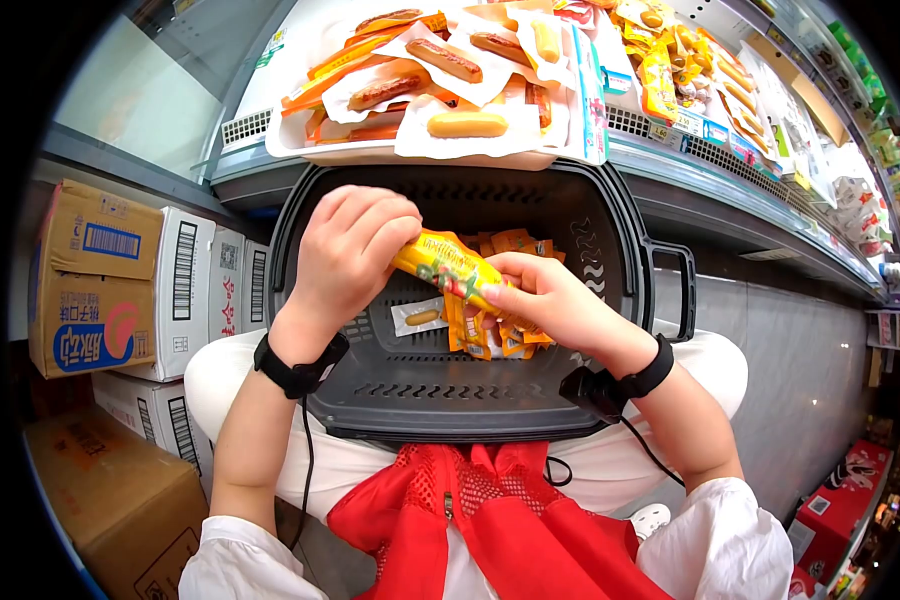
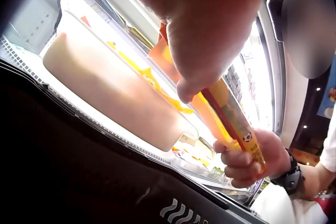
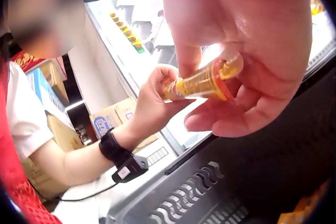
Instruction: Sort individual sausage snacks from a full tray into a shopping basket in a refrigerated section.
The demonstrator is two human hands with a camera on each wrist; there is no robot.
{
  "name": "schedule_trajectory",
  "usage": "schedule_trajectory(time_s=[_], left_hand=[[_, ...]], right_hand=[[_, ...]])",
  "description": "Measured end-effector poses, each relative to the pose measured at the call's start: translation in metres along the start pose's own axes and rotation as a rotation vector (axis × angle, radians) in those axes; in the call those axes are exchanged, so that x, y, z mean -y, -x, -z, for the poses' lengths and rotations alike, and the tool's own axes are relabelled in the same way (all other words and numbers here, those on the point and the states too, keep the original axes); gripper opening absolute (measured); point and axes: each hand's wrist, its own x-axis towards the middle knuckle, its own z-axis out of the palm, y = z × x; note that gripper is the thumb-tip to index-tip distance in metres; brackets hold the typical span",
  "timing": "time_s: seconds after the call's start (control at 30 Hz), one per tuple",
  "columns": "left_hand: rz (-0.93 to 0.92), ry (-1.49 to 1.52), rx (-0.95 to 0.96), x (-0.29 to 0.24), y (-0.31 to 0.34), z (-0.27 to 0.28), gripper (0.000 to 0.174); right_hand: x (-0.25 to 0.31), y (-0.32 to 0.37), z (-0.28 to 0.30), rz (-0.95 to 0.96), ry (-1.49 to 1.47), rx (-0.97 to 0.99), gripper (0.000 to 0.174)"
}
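Observation:
A yellow printed sausage packet [image 1: 448, 266] is held slantwise over the dark basket, one end in each hand. My left hand [image 1: 350, 250] grips its upper left end with curled fingers. At the lower right end, my right hand [image 1: 550, 300] pinches it, thumb on top and fingers beneath. From the left wrist, the packet [image 2: 226, 113] looks long and narrow, with a small football printed near the right hand [image 2: 244, 161]. Below the hands, the black basket [image 1: 410, 410] contains several orange packets [image 1: 515, 243] and a clear-wrapped sausage [image 1: 420, 317].
Behind the basket, a white tray [image 1: 330, 155] heaped with packed sausages stands on the refrigerated shelf [image 1: 660, 160]. Cardboard boxes [image 1: 100, 280] are stacked at the left. The basket's handle [image 1: 688, 290] sticks out at its right side. A red box [image 1: 840, 510] lies at the lower right.

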Motion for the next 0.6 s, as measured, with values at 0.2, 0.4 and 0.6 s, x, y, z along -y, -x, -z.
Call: schedule_trajectory(time_s=[0.2,0.4,0.6], left_hand=[[0.329,-0.030,-0.185,-0.007,-0.005,-0.013,0.056],[0.765,0.950,-0.224,-0.014,0.002,-0.031,0.056],[1.014,1.632,-0.043,-0.009,0.001,-0.017,0.039]], right_hand=[[-0.009,-0.004,-0.012,0.037,-0.277,-0.009,0.026],[-0.007,-0.004,-0.017,0.085,-0.387,-0.128,0.026],[-0.014,-0.006,-0.020,0.056,-0.490,-0.138,0.023]])
